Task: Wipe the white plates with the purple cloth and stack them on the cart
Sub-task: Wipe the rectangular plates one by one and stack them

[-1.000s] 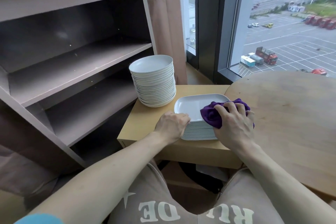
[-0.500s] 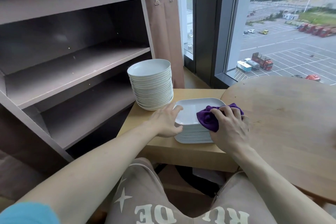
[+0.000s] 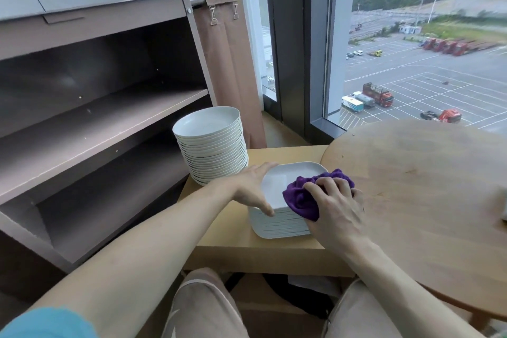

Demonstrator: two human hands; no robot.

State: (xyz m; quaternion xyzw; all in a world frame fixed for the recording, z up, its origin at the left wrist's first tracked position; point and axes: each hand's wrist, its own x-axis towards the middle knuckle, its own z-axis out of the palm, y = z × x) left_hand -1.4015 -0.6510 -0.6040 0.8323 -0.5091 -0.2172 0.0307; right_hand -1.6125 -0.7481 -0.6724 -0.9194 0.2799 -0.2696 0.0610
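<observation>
Beside the brown open-shelved cart [image 3: 109,118], a low light-wood table [image 3: 247,250] carries a stack of round white plates [image 3: 211,145] and, right of it, a stack of square white plates [image 3: 279,225]. The left hand [image 3: 252,189] lies flat, fingers straight, on the top square plate's left rim. The right hand [image 3: 334,208] grips the bunched purple cloth [image 3: 301,197] against that plate's right side.

The stack of square plates [image 3: 277,225] was rendered in plain white, as was the stack of round plates [image 3: 214,151] behind it to the left. A purple cloth [image 3: 300,199] was seen on its right side. Beneath it, the side table [image 3: 247,248] was coloured pale yellowish wood. Left of it, the cart [image 3: 96,118] was finished in dull grey-brown.
</observation>
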